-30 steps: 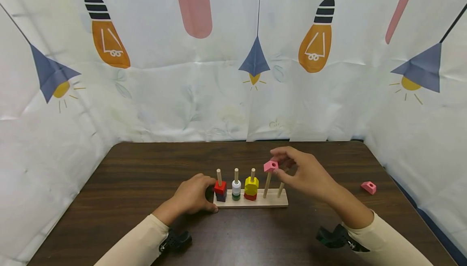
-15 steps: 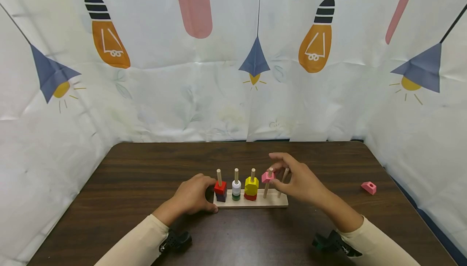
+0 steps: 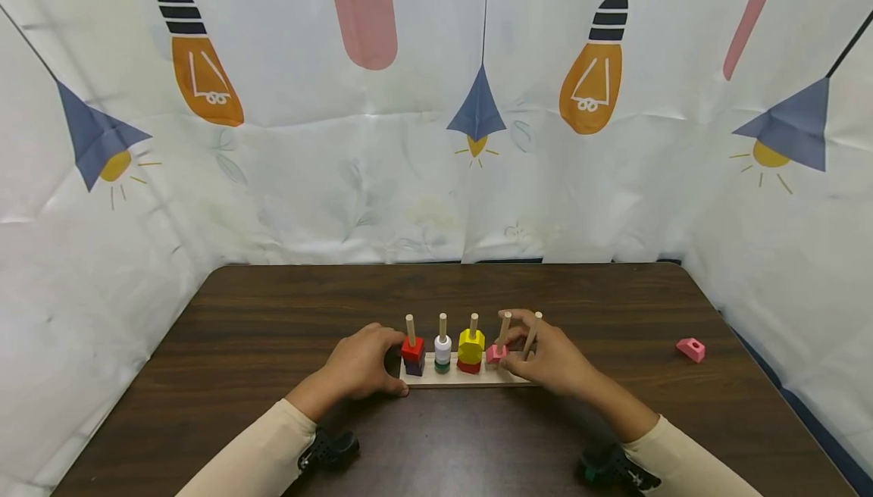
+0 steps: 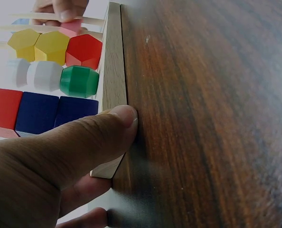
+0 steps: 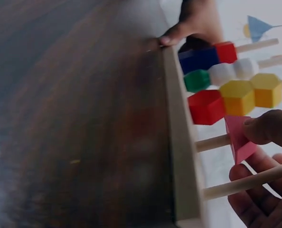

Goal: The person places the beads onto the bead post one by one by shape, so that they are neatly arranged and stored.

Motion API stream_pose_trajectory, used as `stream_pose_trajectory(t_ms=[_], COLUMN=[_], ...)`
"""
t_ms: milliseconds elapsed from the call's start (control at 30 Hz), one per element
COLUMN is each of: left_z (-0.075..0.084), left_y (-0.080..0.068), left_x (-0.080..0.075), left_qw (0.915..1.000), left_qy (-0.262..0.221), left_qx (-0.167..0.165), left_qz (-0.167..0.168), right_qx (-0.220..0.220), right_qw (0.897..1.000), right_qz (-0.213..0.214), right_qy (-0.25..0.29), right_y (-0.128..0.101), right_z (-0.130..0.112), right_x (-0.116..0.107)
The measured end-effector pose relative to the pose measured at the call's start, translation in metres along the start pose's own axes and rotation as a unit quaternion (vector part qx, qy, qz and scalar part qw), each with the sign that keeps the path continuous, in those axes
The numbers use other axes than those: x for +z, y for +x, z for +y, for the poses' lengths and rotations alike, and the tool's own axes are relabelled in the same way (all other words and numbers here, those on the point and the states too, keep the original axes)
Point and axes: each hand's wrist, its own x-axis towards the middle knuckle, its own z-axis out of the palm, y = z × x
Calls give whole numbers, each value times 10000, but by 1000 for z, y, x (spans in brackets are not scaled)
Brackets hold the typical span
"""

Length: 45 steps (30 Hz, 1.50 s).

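A wooden peg stacker (image 3: 460, 381) with a row of upright pegs stands on the table. My left hand (image 3: 364, 362) grips its left end, the thumb (image 4: 117, 121) pressed against the front side. My right hand (image 3: 558, 364) pinches a pink block (image 3: 495, 354), which is threaded on the fourth peg. In the right wrist view this pink block (image 5: 238, 137) sits partway down, with bare peg below it. The fifth peg (image 3: 534, 330) is bare and passes close by the right fingers. A second pink block (image 3: 692, 349) lies on the table at the right.
Other pegs carry a red block (image 3: 412, 349) over two blue ones, two white beads (image 3: 442, 349) over a green one, and two yellow blocks (image 3: 471, 345) over a red one. The brown table (image 3: 273, 307) ends before a printed cloth (image 3: 307, 179) behind it.
My right hand has brought the pink block from above the fourth peg onto it and down along it. My left hand has stayed on the stacker's end.
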Motion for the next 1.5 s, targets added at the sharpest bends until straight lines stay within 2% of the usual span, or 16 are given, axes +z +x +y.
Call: stream_pose_trajectory(t_ms=[400,700,867,1100,1333,1500], left_z=[0,-1,-2,-1,0,0], left_y=[1,0,0,0,1,1], left_x=[0,2,2,1,1,1], left_qw=[10000,10000,10000,10000,10000,10000], left_qy=[23,-47,-38,-6,0,25], left_qx=[-25,-23,1,-51,-51,-58], left_qz=[6,17,36,30,23,16], right_qx=[136,190,326,604,1054,1377], right_qw=[9999,9994,9977,9928,9786,9685], right_qz=[-45,78,339,741,1338,1591], right_qy=[-6,-287,-478,-728,-1152,-1333], right_y=[0,-11,-26,-53,-81,-99], right_z=[11,18,27,46,58,69], right_x=[13,5,-13,-50,-89,-111])
